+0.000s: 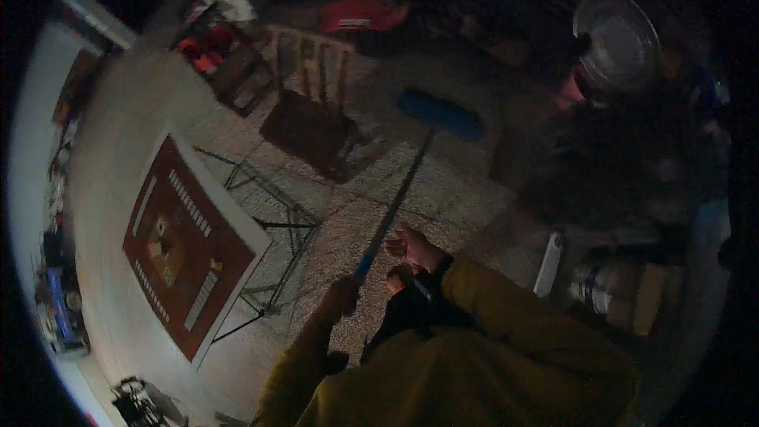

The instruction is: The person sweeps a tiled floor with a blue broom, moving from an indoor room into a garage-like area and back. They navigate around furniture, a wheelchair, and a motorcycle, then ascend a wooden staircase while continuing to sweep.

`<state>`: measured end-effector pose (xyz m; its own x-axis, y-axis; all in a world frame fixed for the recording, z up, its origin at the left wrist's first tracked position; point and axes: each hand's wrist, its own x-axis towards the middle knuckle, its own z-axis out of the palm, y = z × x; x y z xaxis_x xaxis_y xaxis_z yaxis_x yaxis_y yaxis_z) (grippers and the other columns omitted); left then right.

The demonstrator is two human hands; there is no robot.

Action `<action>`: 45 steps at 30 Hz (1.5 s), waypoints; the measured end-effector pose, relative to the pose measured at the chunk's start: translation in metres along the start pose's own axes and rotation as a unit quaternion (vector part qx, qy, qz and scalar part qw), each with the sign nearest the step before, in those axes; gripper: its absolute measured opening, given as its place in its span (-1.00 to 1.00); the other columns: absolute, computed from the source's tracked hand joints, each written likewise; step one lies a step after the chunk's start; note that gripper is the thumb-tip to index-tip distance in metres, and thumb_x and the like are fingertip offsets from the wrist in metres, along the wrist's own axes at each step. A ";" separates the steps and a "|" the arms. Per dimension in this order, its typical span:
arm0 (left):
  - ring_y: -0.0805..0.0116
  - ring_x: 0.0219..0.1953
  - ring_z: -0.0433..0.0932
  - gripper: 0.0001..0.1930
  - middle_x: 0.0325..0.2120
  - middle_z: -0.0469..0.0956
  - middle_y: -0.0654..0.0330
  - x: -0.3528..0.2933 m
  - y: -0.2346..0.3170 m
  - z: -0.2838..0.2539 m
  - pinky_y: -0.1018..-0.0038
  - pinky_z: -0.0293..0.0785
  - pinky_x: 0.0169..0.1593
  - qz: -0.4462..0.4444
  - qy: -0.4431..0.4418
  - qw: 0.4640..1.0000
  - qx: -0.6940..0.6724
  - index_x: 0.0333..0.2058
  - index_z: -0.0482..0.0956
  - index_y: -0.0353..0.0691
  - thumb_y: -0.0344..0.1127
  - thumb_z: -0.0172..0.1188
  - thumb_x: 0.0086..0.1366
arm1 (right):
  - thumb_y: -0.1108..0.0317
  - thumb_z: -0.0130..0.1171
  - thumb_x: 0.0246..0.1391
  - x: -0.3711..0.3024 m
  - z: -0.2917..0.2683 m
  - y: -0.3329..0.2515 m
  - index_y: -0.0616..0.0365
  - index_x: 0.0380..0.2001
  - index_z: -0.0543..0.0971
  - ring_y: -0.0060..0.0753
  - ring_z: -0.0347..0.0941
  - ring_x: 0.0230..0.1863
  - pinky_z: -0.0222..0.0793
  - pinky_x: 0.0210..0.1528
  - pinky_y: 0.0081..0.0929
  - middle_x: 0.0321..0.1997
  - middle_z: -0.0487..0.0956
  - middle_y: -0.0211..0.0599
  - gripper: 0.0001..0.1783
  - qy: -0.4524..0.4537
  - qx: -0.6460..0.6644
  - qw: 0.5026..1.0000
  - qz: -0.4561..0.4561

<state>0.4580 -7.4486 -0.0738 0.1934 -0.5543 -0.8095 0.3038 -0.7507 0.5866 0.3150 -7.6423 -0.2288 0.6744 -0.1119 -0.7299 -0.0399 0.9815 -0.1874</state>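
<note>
Curling around the near end of the pole, by its blue sleeve, the left grip (341,298) had its fingers wrapped on the mop (404,190). The right grip (417,249) was spread, just beside the pole; whether a fingertip touched it could not be told. The pole slanted forward to a wide blue mop head (440,113), which seemed to rest on the floor (466,190) well ahead of both grips.

With the mop head out there, floor cleaning looked under way rather than finished. The dim light hid any difference between wiped and unwiped ground, so the share done could not be read; the ground under and around the furniture was probably the awkward part left.

A wooden chair (304,130) stood near the mop head on its left, limiting reach that way, with red things (207,49) beyond it and a red object (364,14) farther back. Nearer on the left was a desk (257,239) with a brown patterned top, its thin metal legs an obstacle. On the right were a round, shiny basin (621,39), a long white object (549,263) and dark clutter too murky to identify.
</note>
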 end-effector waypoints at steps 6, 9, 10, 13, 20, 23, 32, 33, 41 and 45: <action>0.48 -0.69 0.28 -0.89 -0.72 0.29 0.33 -0.114 -0.050 -0.008 0.49 0.21 -0.64 -0.115 0.070 0.991 -0.001 -0.43 0.36 -0.16 -0.29 -0.06 0.11 | -0.01 -0.09 -0.02 0.056 0.002 0.047 0.20 -0.32 0.36 -0.26 0.36 -0.32 0.31 -0.20 -0.16 -0.34 0.40 -0.17 -0.56 -0.179 -0.103 0.976 0.064; 0.48 -0.65 0.31 -0.88 -0.68 0.33 0.31 -0.117 -0.051 0.002 0.47 0.23 -0.61 -0.096 0.083 0.989 0.073 -0.40 0.38 -0.18 -0.31 -0.04 0.10 | 0.05 -0.08 -0.01 0.059 -0.008 0.050 0.19 -0.35 0.37 -0.26 0.36 -0.34 0.33 -0.23 -0.18 -0.36 0.40 -0.20 -0.61 -0.170 -0.131 0.972 0.099; 0.48 -0.64 0.32 -0.88 -0.67 0.35 0.30 -0.112 -0.047 0.006 0.46 0.24 -0.60 -0.097 0.084 0.989 0.071 -0.39 0.38 -0.18 -0.31 -0.04 0.10 | 0.07 -0.08 0.00 0.058 -0.008 0.044 0.19 -0.36 0.37 -0.27 0.36 -0.35 0.34 -0.24 -0.19 -0.37 0.39 -0.21 -0.63 -0.167 -0.139 0.971 0.103; 0.48 -0.61 0.34 -0.85 -0.62 0.39 0.28 -0.086 -0.024 0.015 0.45 0.26 -0.58 -0.082 0.086 0.988 0.097 -0.35 0.39 -0.20 -0.32 -0.02 0.09 | 0.12 -0.08 0.01 0.057 0.005 -0.011 0.18 -0.38 0.38 -0.27 0.37 -0.37 0.36 -0.27 -0.21 -0.39 0.38 -0.23 -0.69 -0.148 -0.153 0.972 0.099; 0.21 -0.55 0.36 -0.81 -0.58 0.39 0.08 0.048 0.101 0.008 0.38 0.28 -0.54 -0.022 0.059 0.982 0.177 -0.32 0.36 -0.26 -0.29 -0.07 0.13 | 0.21 -0.03 0.00 0.102 0.039 -0.169 0.18 -0.59 0.38 -0.37 0.33 -0.45 0.37 -0.18 -0.28 -0.49 0.34 -0.32 -0.74 -0.029 -0.154 0.986 0.049; 0.08 -0.51 0.40 -0.73 -0.55 0.40 -0.03 0.112 0.175 0.014 0.30 0.30 -0.50 0.044 0.058 0.962 0.265 -0.34 0.36 -0.30 -0.18 -0.07 0.14 | 0.22 -0.14 0.05 0.130 0.043 -0.240 0.19 -0.41 0.32 -0.32 0.38 -0.39 0.37 -0.19 -0.24 -0.50 0.37 -0.28 -0.77 -0.125 -0.188 0.969 -0.096; 0.47 -0.77 0.23 -0.72 -0.75 0.29 0.28 0.172 0.184 0.060 0.50 0.15 -0.70 0.175 0.079 0.968 0.160 -0.26 0.36 -0.23 -0.22 0.04 0.08 | 0.22 -0.10 0.03 0.116 0.056 -0.279 0.18 -0.52 0.34 -0.42 0.29 -0.67 0.40 -0.29 -0.37 -0.60 0.35 -0.31 -0.76 -0.025 -0.104 0.982 -0.156; 0.51 -0.79 0.20 -0.72 -0.75 0.27 0.32 0.170 0.170 0.060 0.53 0.12 -0.73 0.183 0.099 0.951 0.227 -0.24 0.36 -0.21 -0.24 0.05 0.08 | 0.22 -0.11 0.03 0.114 0.054 -0.271 0.18 -0.48 0.31 -0.38 0.32 -0.61 0.40 -0.31 -0.36 -0.55 0.35 -0.29 -0.77 0.012 -0.128 0.983 -0.134; 0.41 -0.63 0.30 -0.66 -0.71 0.32 0.18 0.053 0.085 0.051 0.39 0.24 -0.55 -0.113 0.143 0.983 -0.010 -0.37 0.41 -0.28 -0.08 -0.03 0.11 | 0.26 -0.09 0.03 0.092 0.036 -0.142 0.15 -0.42 0.32 -0.21 0.41 -0.39 0.41 -0.34 -0.22 -0.43 0.40 -0.20 -0.82 -0.015 -0.183 0.982 0.049; 0.46 -0.64 0.30 -0.71 -0.71 0.32 0.21 -0.027 0.024 0.071 0.47 0.22 -0.57 -0.056 0.190 0.978 0.069 -0.36 0.40 -0.28 -0.15 -0.03 0.12 | 0.21 -0.04 0.00 0.060 0.037 -0.077 0.19 -0.25 0.31 -0.34 0.38 -0.39 0.40 -0.43 -0.30 -0.28 0.37 -0.16 -0.69 -0.002 -0.238 0.946 0.220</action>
<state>0.3941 -7.4777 -0.0363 0.5067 -0.3122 -0.8036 0.2187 -0.8551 0.4701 0.3859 -7.7183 -0.2336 0.5181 0.2935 -0.8034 -0.6446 0.7514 -0.1411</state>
